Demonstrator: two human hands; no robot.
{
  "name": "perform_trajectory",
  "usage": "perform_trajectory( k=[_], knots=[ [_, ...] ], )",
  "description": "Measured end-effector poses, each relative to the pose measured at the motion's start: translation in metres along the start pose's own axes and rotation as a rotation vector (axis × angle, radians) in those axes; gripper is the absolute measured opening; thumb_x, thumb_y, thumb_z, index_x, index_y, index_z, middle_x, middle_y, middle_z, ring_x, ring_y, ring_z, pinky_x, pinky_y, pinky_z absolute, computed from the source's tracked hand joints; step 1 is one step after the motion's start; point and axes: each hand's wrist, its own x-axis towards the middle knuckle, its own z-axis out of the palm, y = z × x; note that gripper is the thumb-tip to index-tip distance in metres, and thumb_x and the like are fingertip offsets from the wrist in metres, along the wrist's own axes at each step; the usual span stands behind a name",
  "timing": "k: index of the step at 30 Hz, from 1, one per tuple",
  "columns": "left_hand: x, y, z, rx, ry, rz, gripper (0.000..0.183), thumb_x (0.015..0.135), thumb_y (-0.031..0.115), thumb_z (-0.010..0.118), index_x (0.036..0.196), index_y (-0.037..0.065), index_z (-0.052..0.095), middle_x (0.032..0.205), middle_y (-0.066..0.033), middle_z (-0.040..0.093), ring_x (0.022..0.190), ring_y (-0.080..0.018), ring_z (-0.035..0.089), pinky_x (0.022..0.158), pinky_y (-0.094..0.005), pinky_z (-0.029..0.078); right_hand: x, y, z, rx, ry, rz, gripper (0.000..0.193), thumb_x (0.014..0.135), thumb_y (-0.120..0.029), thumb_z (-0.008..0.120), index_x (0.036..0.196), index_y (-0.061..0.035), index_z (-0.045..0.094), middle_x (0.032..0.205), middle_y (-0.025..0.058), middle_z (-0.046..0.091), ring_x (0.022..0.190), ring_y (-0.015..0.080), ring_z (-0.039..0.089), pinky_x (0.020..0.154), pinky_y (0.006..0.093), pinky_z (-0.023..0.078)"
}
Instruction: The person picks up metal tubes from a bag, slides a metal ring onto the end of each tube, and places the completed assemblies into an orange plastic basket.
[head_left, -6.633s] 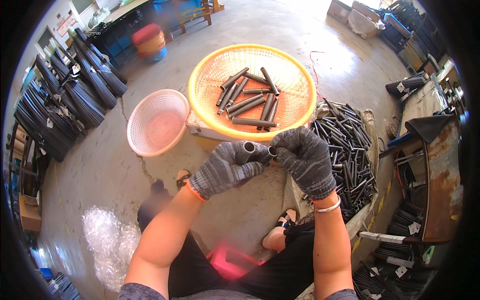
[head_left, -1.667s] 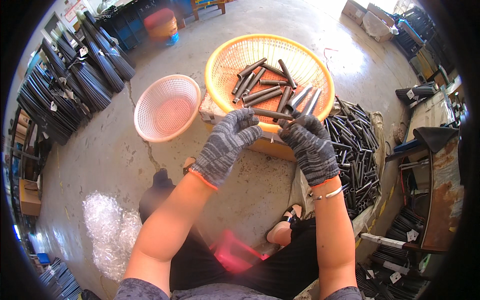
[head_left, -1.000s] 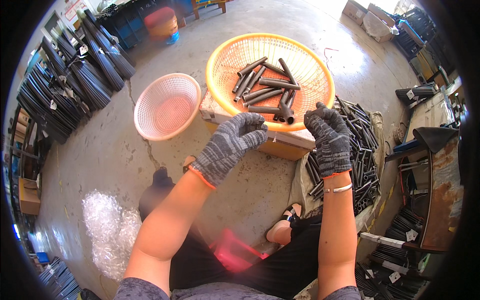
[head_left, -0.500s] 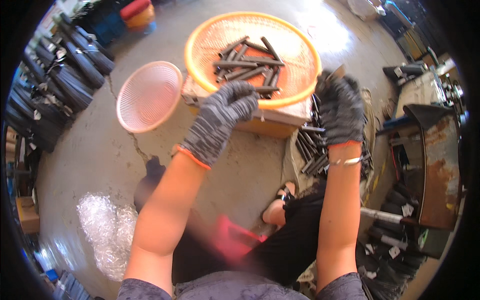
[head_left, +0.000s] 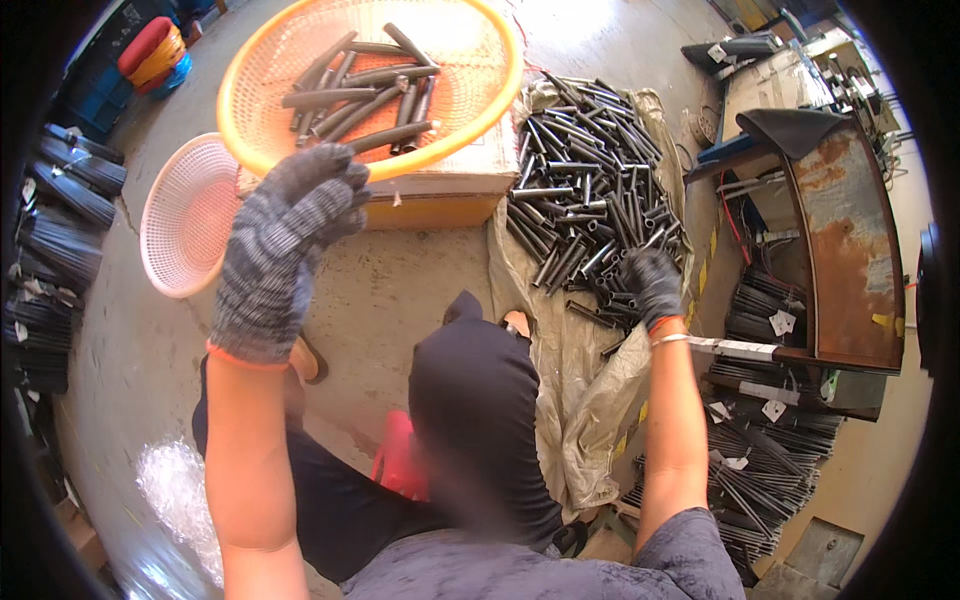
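My left hand (head_left: 290, 250), in a grey striped knit glove with an orange cuff, is raised at the near rim of an orange plastic basket (head_left: 503, 110). Its fingers are curled closed, and whatever may be in them is hidden. Several short dark tubes (head_left: 385, 76) lie crosswise in the basket, one ending close to my left fingers. Down at the right, my right hand (head_left: 652, 285), gloved too, touches the near right edge of a large heap of short dark tubes (head_left: 590, 190). Its fingers bend down among the tube ends, so their grip does not show.
The basket rests on a cardboard box (head_left: 440, 185). A pale pink basket (head_left: 180, 215) stands left of it. Beneath the heap lies a beige sheet (head_left: 580, 400). To the right are a rusty metal panel (head_left: 850, 250) and bundled dark rods (head_left: 770, 450); clear plastic wrap (head_left: 180, 490) lies lower left.
My view has swung right. My right hand has dropped from beside the basket's rim to the tube heap, and the small tan piece seen at it is no longer visible. My left hand stays near the rim.
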Motion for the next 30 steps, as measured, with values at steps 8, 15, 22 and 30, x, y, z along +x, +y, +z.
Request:
perform_trajectory(
  k=[8, 15, 22, 30],
  knots=[
    [0.0, -0.013, -0.01, 0.237, -0.039, -0.068, 0.047, 0.088, 0.019, 0.061, 0.128, -0.002, 0.047, 0.115, -0.0135, 0.06, 0.107, -0.023, 0.059, 0.092, -0.0341, 0.047, -0.058, 0.219, -0.049, -1.419, -0.3, 0.135, 0.022, 0.082, -0.028, 0.057, 0.093, -0.0123, 0.067, 0.092, 0.02, 0.064, 0.09, 0.0389, 0.06, 0.081, 0.0459, 0.048],
    [0.002, -0.031, -0.002, 0.356, -0.112, -0.114, 0.054, 0.085, 0.025, 0.066, 0.128, -0.001, 0.047, 0.119, -0.0135, 0.058, 0.111, -0.0241, 0.056, 0.094, -0.0369, 0.045, -0.024, 0.217, -0.102, -1.647, 0.574, 0.144, 0.041, 0.083, -0.036, 0.056, 0.117, -0.0119, 0.058, 0.129, 0.013, 0.052, 0.118, 0.0285, 0.05, 0.099, 0.0396, 0.036],
    [0.013, -0.036, 0.014, 0.44, -0.147, -0.189, 0.051, 0.084, 0.022, 0.066, 0.126, -0.001, 0.049, 0.116, -0.0125, 0.059, 0.107, -0.0226, 0.057, 0.094, -0.0351, 0.045, -0.002, 0.223, -0.198, -1.443, 0.531, 0.638, 0.034, 0.079, -0.041, 0.053, 0.1, -0.0192, 0.069, 0.103, 0.0187, 0.065, 0.096, 0.0348, 0.062, 0.085, 0.042, 0.048],
    [0.005, -0.032, 0.011, 0.429, -0.143, -0.158, 0.047, 0.084, 0.019, 0.065, 0.123, -0.002, 0.05, 0.112, -0.0124, 0.061, 0.102, -0.0215, 0.059, 0.091, -0.0339, 0.046, -0.022, 0.176, -0.221, -0.61, 0.705, -0.101, 0.019, 0.08, -0.015, 0.067, 0.09, 0.0004, 0.067, 0.08, 0.0058, 0.067, 0.072, 0.0141, 0.059, 0.069, 0.0303, 0.048]
  ],
)
